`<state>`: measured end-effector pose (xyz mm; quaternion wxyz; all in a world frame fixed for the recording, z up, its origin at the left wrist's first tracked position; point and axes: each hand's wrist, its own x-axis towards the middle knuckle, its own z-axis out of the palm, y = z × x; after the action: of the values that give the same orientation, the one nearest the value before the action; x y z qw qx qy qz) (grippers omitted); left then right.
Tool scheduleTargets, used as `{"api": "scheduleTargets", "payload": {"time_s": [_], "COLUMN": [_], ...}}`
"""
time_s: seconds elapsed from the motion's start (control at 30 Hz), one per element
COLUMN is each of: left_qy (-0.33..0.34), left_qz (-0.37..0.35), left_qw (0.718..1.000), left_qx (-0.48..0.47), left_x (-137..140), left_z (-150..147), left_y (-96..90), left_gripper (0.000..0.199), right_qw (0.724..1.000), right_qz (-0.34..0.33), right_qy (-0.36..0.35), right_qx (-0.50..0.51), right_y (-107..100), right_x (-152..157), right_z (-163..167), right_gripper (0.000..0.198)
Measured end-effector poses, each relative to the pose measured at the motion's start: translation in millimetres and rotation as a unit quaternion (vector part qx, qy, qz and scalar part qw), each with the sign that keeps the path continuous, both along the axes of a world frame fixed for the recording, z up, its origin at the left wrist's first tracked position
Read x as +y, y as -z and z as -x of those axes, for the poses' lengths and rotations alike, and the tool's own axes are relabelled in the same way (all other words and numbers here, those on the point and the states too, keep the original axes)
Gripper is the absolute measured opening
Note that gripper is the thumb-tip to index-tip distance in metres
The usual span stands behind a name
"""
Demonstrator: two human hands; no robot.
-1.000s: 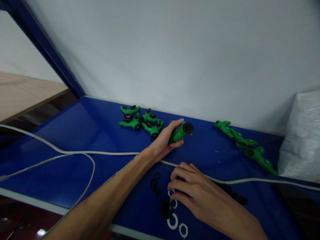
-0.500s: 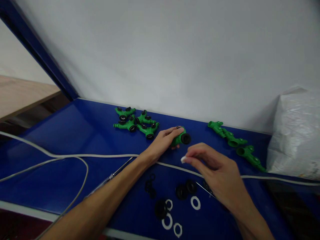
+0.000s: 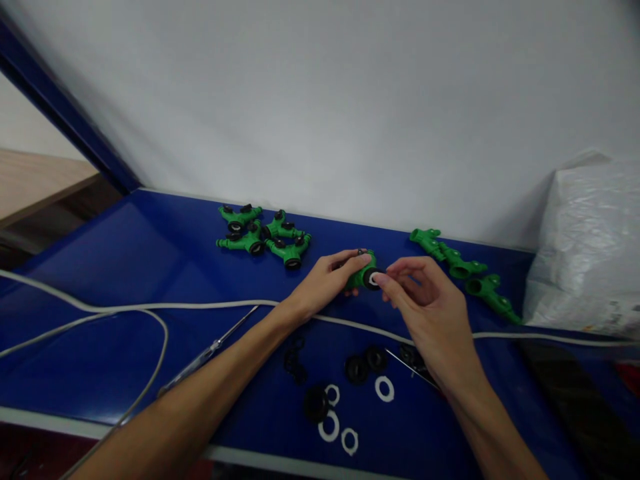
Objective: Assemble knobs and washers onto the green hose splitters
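My left hand point(image 3: 325, 283) is wrapped round a green hose splitter point(image 3: 356, 279), whose black-ringed mouth faces right. At that mouth a white ring washer point(image 3: 373, 278) shows, partly covered by my right thumb. My right hand point(image 3: 433, 300) pinches the washer against the opening, its fingertips touching the black collar point(image 3: 369, 281). Below the hands lie several loose white ring washers point(image 3: 385, 378), several black collars point(image 3: 357, 357) and a cluster of small black rings point(image 3: 295, 372).
Green splitters with black valves point(image 3: 293, 252) are grouped at back left, and bare green bodies point(image 3: 493, 297) at back right. A plastic-wrapped package point(image 3: 585, 253) stands far right. A white cable point(image 3: 200, 306) crosses the blue table. One screwdriver point(image 3: 203, 355) lies left; a thin metal shaft point(image 3: 410, 367) lies right.
My right hand has brought the white washer up and leftward to the splitter's mouth, where it now touches. My left hand keeps its hold. The view has shifted slightly.
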<state>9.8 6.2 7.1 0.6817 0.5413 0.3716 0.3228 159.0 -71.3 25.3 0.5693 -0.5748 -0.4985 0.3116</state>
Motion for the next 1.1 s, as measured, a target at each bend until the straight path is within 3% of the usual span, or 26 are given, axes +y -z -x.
{"api": "scheduleTargets", "payload": {"time_s": [0.27, 0.6, 0.87, 1.1], "left_qy": [-0.015, -0.030, -0.028, -0.025], "left_qz": [-0.016, -0.028, -0.046, -0.109], "left_qw": [1.000, 0.999, 0.998, 0.993], "left_qx": [0.004, -0.001, 0.014, 0.037], "left_x": [-1.4, 0.7, 0.6, -0.2], "left_z": [-1.1, -1.2, -1.9, 0.5], "left_y": [-1.6, -0.7, 1.0, 5.1], "left_gripper": [0.052, 0.050, 0.053, 0.056], "right_qw": [0.998, 0.993, 0.994, 0.996], "right_qz": [0.036, 0.067, 0.069, 0.056], "right_qy": [-0.040, -0.088, -0.086, -0.073], "right_qx": [0.014, 0.039, 0.017, -0.010], "right_y": [0.5, -4.5, -4.8, -2.5], "right_x": [2.0, 0.6, -1.6, -1.3], "right_z": [-0.1, -0.2, -0.9, -0.5], "right_gripper": [0.035, 0.027, 0.025, 0.020]}}
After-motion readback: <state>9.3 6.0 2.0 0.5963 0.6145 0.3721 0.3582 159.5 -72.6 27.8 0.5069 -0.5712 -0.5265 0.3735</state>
